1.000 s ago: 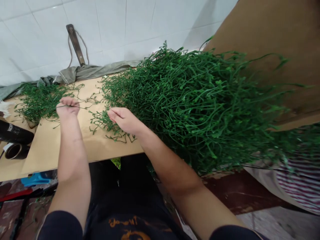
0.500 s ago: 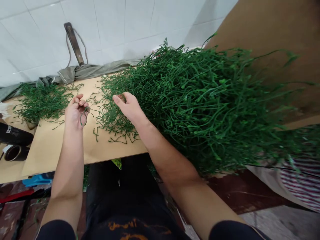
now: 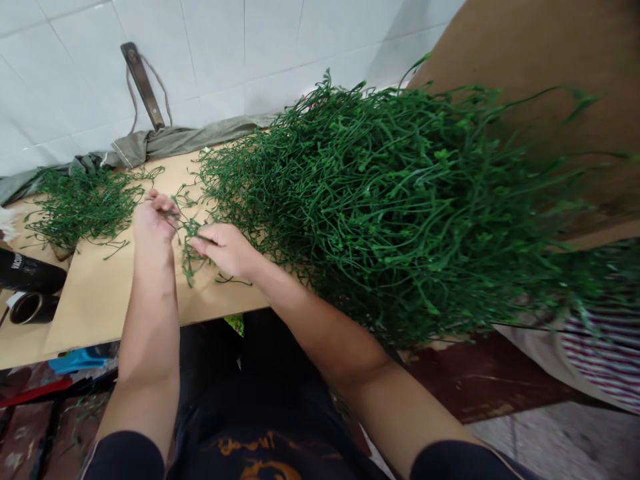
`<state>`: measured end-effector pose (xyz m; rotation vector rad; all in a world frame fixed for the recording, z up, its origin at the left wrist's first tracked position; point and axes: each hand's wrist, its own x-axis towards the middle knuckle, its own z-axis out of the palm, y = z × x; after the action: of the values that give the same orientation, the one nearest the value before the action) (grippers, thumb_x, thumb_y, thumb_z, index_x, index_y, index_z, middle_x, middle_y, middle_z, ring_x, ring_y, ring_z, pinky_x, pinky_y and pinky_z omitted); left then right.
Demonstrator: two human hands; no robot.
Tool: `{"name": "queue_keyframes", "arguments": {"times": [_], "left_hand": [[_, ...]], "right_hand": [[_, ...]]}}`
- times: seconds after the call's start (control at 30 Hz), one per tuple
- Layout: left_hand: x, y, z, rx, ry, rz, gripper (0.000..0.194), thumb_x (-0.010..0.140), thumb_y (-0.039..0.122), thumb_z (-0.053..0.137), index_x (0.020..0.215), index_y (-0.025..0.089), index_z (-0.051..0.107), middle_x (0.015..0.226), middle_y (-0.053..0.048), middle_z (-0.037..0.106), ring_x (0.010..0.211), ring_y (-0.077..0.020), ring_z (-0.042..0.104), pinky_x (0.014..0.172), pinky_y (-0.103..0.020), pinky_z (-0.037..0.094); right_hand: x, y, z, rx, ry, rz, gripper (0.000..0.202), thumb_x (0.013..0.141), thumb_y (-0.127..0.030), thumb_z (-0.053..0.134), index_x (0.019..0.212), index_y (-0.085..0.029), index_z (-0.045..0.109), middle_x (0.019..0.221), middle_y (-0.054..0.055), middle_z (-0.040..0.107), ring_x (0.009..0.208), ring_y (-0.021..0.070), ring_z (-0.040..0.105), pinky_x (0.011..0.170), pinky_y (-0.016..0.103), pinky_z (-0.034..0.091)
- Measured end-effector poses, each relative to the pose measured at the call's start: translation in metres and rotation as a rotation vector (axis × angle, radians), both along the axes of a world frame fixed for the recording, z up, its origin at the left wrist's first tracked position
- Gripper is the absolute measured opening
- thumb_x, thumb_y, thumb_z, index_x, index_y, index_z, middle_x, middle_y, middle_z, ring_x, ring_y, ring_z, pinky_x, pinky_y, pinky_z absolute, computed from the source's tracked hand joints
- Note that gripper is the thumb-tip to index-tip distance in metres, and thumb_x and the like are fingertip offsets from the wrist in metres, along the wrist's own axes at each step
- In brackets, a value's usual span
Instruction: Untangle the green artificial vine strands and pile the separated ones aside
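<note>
My left hand (image 3: 156,215) is closed around thin green plastic stems, palm turned up, over the cardboard sheet (image 3: 105,300). Close on its right, my right hand (image 3: 223,248) pinches a small tangle of branching green stems (image 3: 189,248), which hangs between the two hands. A huge heap of the same artificial stems (image 3: 390,200) fills the right side of the board. To the left of my left hand lies a smaller pile of stems (image 3: 85,203). Exactly how many stems each hand holds is hidden by the fingers.
A black bottle (image 3: 30,270) and a dark cup (image 3: 33,307) stand at the left edge. Grey cloth (image 3: 190,140) runs along the tiled wall, beneath a wood-handled tool (image 3: 143,87). A brown cardboard panel (image 3: 540,60) rises at right. Striped fabric (image 3: 600,360) shows at lower right.
My right hand has moved from the edge of the large heap left and towards me, bringing a tangle of stems beside my left hand. My left hand has barely shifted.
</note>
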<state>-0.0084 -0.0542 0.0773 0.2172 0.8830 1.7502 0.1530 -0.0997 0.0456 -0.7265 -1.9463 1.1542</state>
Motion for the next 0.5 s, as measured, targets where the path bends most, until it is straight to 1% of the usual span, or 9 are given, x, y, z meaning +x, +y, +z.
{"name": "queue_keyframes", "arguments": {"times": [0.07, 0.1, 0.13, 0.2, 0.27, 0.33, 0.4, 0.5], "left_hand": [[-0.020, 0.002, 0.003, 0.007, -0.071, 0.119, 0.037, 0.092, 0.011, 0.019, 0.060, 0.018, 0.034, 0.035, 0.006, 0.023, 0.031, -0.0067, 0.026, 0.038, -0.020, 0.022], [-0.027, 0.001, 0.004, 0.030, -0.082, 0.152, 0.038, 0.094, 0.013, 0.018, 0.060, 0.018, 0.034, 0.034, 0.007, 0.024, 0.030, -0.0060, 0.027, 0.039, -0.019, 0.023], [-0.032, -0.002, 0.006, 0.059, -0.080, 0.156, 0.038, 0.094, 0.014, 0.018, 0.061, 0.018, 0.036, 0.034, 0.007, 0.026, 0.031, -0.0055, 0.030, 0.040, -0.019, 0.025], [-0.034, -0.009, 0.008, 0.100, -0.062, 0.116, 0.036, 0.094, 0.014, 0.021, 0.063, 0.018, 0.040, 0.036, 0.007, 0.031, 0.033, -0.0056, 0.036, 0.042, -0.021, 0.029], [-0.025, -0.017, 0.008, 0.114, -0.067, 0.033, 0.034, 0.092, 0.012, 0.022, 0.066, 0.018, 0.042, 0.038, 0.007, 0.034, 0.036, -0.0064, 0.041, 0.045, -0.023, 0.033], [-0.012, -0.023, 0.008, 0.119, -0.074, -0.046, 0.033, 0.091, 0.009, 0.022, 0.068, 0.018, 0.044, 0.040, 0.007, 0.036, 0.039, -0.0073, 0.046, 0.047, -0.023, 0.036], [0.003, -0.026, 0.007, 0.120, -0.058, -0.086, 0.032, 0.089, 0.007, 0.023, 0.069, 0.018, 0.044, 0.042, 0.007, 0.035, 0.043, -0.0083, 0.052, 0.050, -0.023, 0.038], [0.021, -0.025, 0.006, 0.069, 0.006, -0.074, 0.030, 0.088, 0.005, 0.025, 0.067, 0.018, 0.043, 0.044, 0.007, 0.034, 0.051, -0.0095, 0.059, 0.056, -0.022, 0.043]], "right_hand": [[0.007, -0.008, -0.002, 0.013, 0.069, 0.034, 0.034, 0.085, -0.025, 0.049, 0.054, -0.017, 0.036, 0.055, -0.004, 0.035, 0.057, 0.0077, 0.035, 0.059, 0.024, 0.027], [0.011, -0.008, -0.003, -0.003, 0.110, 0.012, 0.033, 0.085, -0.026, 0.048, 0.055, -0.017, 0.038, 0.056, -0.004, 0.037, 0.058, 0.0077, 0.036, 0.060, 0.024, 0.028], [0.014, -0.005, -0.004, -0.039, 0.147, -0.044, 0.032, 0.086, -0.027, 0.047, 0.056, -0.017, 0.041, 0.057, -0.003, 0.038, 0.058, 0.0078, 0.037, 0.060, 0.024, 0.029], [0.017, 0.007, -0.005, -0.151, 0.204, -0.205, 0.030, 0.087, -0.031, 0.047, 0.060, -0.016, 0.046, 0.057, -0.004, 0.038, 0.057, 0.0075, 0.035, 0.058, 0.024, 0.029], [0.014, 0.022, -0.005, -0.243, 0.238, -0.339, 0.027, 0.084, -0.036, 0.053, 0.066, -0.015, 0.049, 0.058, -0.005, 0.036, 0.056, 0.0068, 0.032, 0.056, 0.023, 0.027], [0.007, 0.031, -0.004, -0.272, 0.243, -0.386, 0.026, 0.079, -0.039, 0.060, 0.074, -0.015, 0.051, 0.058, -0.006, 0.035, 0.055, 0.0063, 0.029, 0.054, 0.023, 0.025], [-0.002, 0.034, -0.001, -0.248, 0.182, -0.362, 0.030, 0.074, -0.041, 0.065, 0.080, -0.014, 0.053, 0.058, -0.007, 0.034, 0.055, 0.0063, 0.028, 0.053, 0.023, 0.023], [-0.013, 0.029, 0.005, -0.159, 0.029, -0.282, 0.033, 0.068, -0.041, 0.071, 0.077, -0.014, 0.054, 0.057, -0.007, 0.033, 0.054, 0.0063, 0.028, 0.054, 0.024, 0.021]]}}
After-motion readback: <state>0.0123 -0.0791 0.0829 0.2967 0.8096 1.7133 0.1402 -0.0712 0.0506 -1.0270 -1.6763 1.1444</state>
